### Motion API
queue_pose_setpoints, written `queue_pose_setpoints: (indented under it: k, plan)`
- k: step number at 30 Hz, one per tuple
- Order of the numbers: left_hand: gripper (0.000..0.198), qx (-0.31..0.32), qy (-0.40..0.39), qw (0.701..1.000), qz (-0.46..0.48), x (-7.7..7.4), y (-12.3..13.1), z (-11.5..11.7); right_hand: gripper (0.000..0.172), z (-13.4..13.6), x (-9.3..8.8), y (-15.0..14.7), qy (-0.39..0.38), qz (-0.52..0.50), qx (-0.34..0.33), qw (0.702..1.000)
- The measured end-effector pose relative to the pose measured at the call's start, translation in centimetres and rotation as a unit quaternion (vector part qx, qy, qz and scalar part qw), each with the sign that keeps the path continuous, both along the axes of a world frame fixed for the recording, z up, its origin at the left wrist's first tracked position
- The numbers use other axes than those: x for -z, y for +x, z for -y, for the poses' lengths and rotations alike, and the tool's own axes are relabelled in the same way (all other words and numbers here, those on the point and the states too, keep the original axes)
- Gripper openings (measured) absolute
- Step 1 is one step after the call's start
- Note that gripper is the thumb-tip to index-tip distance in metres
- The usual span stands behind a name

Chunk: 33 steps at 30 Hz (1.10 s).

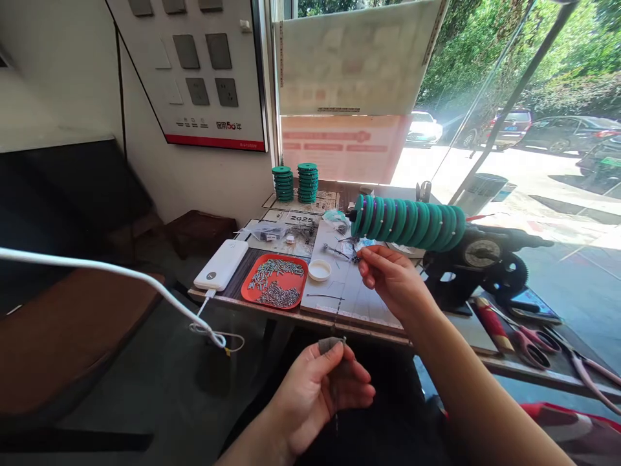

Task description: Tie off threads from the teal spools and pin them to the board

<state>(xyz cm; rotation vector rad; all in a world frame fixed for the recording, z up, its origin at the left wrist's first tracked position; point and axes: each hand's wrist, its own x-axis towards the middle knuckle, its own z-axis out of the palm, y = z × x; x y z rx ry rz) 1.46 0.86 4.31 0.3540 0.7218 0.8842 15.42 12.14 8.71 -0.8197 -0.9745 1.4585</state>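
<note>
The left hand [323, 388] is nearest, its thumb pressed against a forefinger wearing a grey wrap [330, 344], the other fingers loosely curled; a tiny pale tip shows at the pinch, but whether anything is held I cannot tell. Ahead and to its right, the right hand [392, 278] brings thumb and forefinger together at a small dark piece [356, 259] over the white board [373, 314]; whether they grip it is unclear. Right of that hand lie a red-handled tool [493, 327] and pink-handled scissors [533, 353]. To its left, a thin dark strip [326, 296] and a shallow white dish [319, 270] sit on the board, then a red tray [303, 285] with two heaps of silvery pieces [279, 296], and a white power bank [220, 265]. Just beyond the right hand, a row of green discs [407, 223] runs out from a black geared machine [485, 252]. Farther off, left of that hand, two stacks of green discs [308, 183] stand near the window.
</note>
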Motion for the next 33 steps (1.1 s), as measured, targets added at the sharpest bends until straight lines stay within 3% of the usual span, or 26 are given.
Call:
queue_pose_setpoints:
  k: [33]
  plan:
    - [0.017,-0.027,-0.037,0.999,0.016,0.66,-0.66,0.94,0.019,-0.16,0.03,-0.06,-0.002,0.004,0.005,1.0]
